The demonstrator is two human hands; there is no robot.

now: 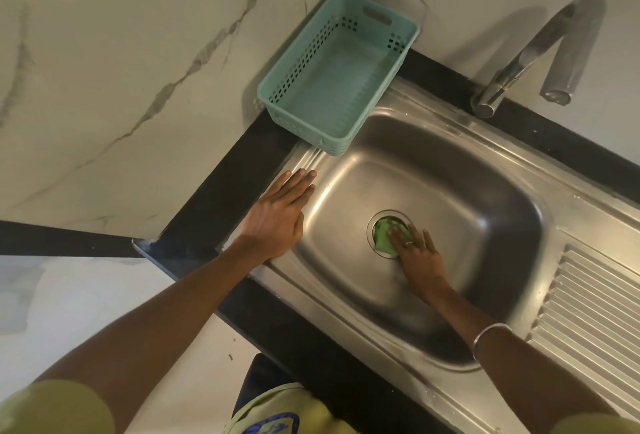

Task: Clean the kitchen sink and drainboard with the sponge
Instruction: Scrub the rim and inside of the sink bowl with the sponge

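Observation:
A stainless steel sink (450, 191) fills the middle of the view, with a ribbed drainboard (588, 315) to its right. My right hand (417, 253) lies flat in the basin, pressing a green sponge (382, 237) over the round drain (388, 215). The sponge shows only at my fingertips; the rest is under my hand. My left hand (280, 215) rests flat with fingers together on the sink's left rim and holds nothing.
A teal plastic basket (301, 111) sits at the sink's back left corner, overhanging the rim. A chrome tap (540, 52) arches over the back edge. Black counter (221, 191) borders the sink; marble walls stand behind and to the left.

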